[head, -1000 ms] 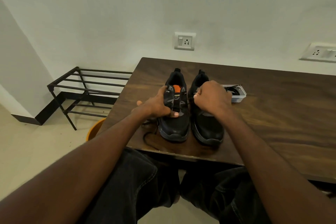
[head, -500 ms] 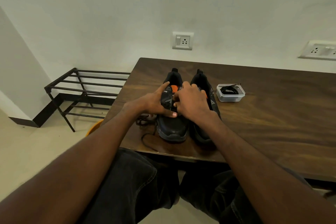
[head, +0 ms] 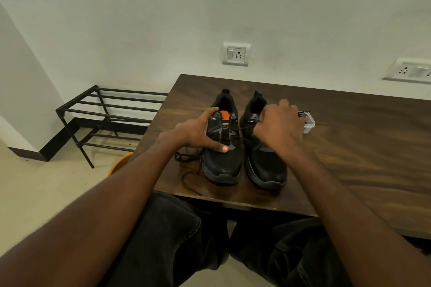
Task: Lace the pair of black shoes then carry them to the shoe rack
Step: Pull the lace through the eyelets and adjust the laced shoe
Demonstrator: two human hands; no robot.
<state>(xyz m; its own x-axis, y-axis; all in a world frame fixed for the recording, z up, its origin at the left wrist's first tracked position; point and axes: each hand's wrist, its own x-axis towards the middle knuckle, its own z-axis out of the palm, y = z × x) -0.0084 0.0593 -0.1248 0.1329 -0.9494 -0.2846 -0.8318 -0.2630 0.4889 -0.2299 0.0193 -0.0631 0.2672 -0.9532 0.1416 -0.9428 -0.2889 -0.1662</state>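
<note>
The left hand [head: 198,133] is gripping the left black mesh lace-up shoe [head: 222,144] to steady it, while beside it the right hand's [head: 279,128] grip is pulling a thin black lace [head: 242,138] taut.

left hand [head: 196,133] gripping, right hand [head: 279,130] pinching

Dark wood-grain surface [head: 363,142] pushed against a plain off-white wall [head: 163,18]. Two switch-socket plates on the wall: one [head: 236,54] above the surface's back edge, a wider one [head: 410,72] at far right. Black skirting [head: 58,137] runs along the wall base at left. Floor [head: 39,193] is pale beige tile. Even, soft light with a slight greenish cast, no hard shadows.
</note>
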